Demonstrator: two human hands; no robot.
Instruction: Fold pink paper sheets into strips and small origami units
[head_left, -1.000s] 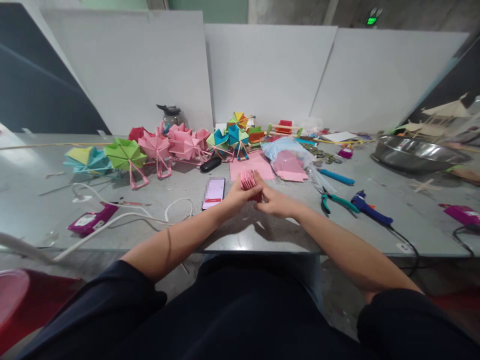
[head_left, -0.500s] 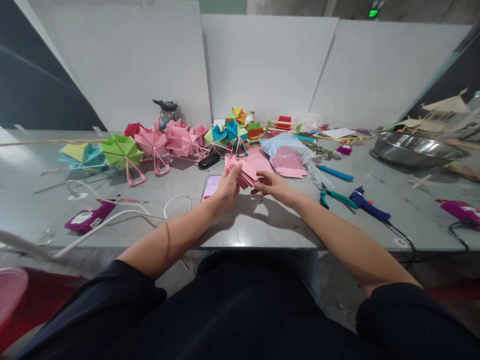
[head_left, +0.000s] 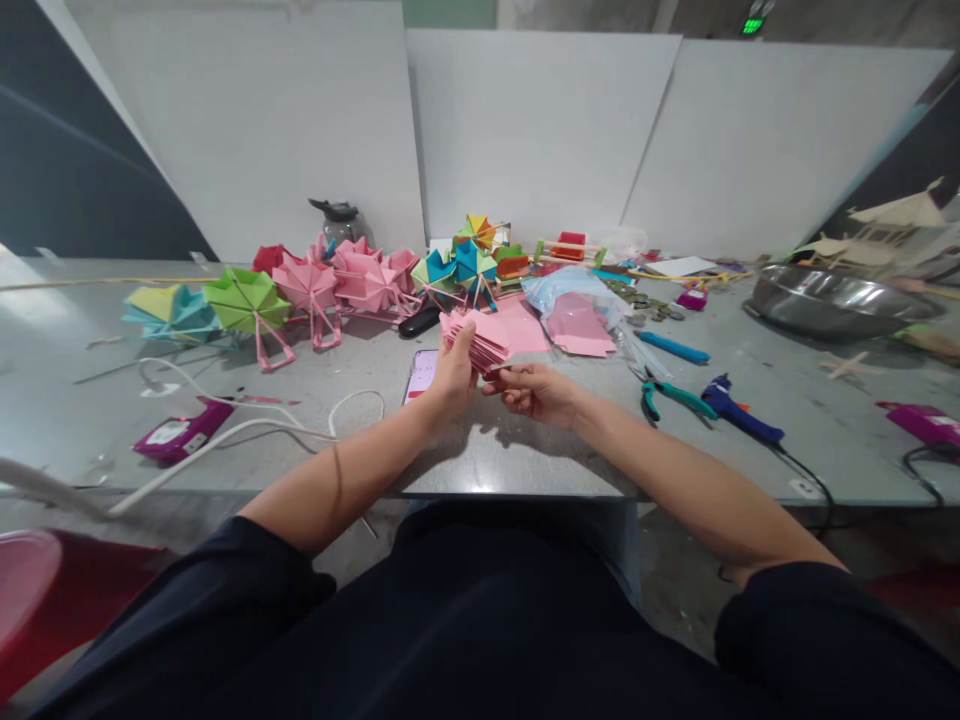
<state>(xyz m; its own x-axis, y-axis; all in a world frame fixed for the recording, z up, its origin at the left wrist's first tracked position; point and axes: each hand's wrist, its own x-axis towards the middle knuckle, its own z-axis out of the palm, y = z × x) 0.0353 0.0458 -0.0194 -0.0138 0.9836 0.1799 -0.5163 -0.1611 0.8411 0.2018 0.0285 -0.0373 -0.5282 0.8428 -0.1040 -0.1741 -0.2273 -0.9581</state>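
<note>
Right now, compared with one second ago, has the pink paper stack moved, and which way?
Yes: judged against the green-handled pliers, the pink paper stack has moved left and slightly forward.

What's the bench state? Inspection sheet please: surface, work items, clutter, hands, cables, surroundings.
Surface: grey table, small marks and specks.
Work items: stack of folded pink paper in hand; pink sheet lying behind it.
Clutter: folded-paper wheels at left; teal-handled pliers, blue glue gun and steel basin at right.
Hands: left hand grips the stack; right hand at its near edge, contact unclear.
Cables: white cable across left side; black cord from glue gun over near edge.
Surroundings: white panels behind; red stool lower left.
</note>
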